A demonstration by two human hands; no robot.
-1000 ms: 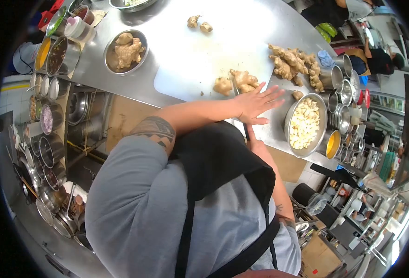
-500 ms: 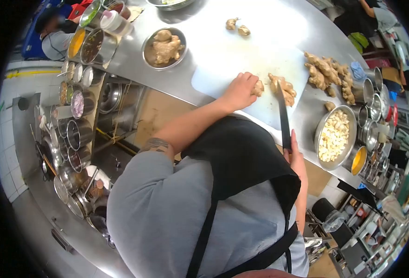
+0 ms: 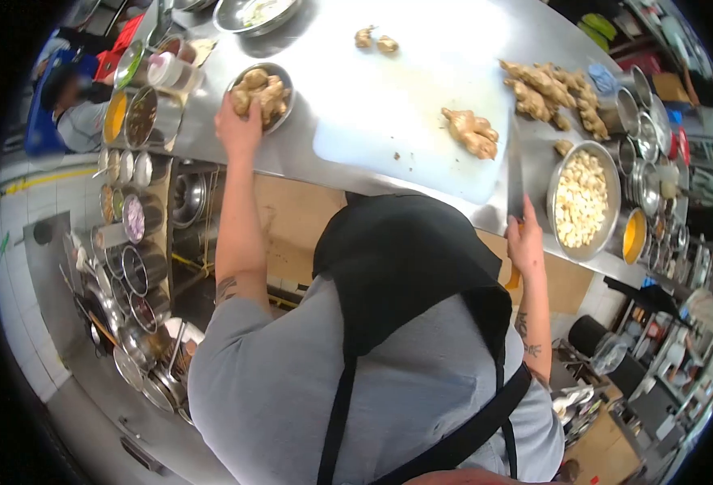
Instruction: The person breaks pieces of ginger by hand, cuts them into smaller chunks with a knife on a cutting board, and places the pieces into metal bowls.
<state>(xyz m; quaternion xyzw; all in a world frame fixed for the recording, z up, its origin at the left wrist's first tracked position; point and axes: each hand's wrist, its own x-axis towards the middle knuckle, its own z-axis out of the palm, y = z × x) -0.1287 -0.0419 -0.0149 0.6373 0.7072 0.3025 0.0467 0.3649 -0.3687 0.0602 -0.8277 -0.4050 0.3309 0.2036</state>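
Head view: the knobbly ginger (image 3: 271, 94) sits in a small metal bowl (image 3: 289, 89) towards the left of the worktop (image 3: 296, 153), and your left hand (image 3: 238, 128) is at the bowl's near left side, thumb and fingers parted around a piece of it; you cannot tell from here whether they grip it. Right of that bowl lies the white cutting board (image 3: 372, 121), with one ginger root (image 3: 471, 133) near its right edge and two small ginger knobs (image 3: 387, 44) further away from you. Your right hand (image 3: 526, 240) is closed round the handle of a knife (image 3: 515, 174), its blade pointing away from you just beside the board's right edge. Past the blade, you have a heap of ginger roots (image 3: 544, 90) near a blue cloth (image 3: 603, 78), and nearer you a large metal bowl (image 3: 612, 184) of pale chunks (image 3: 580, 198).
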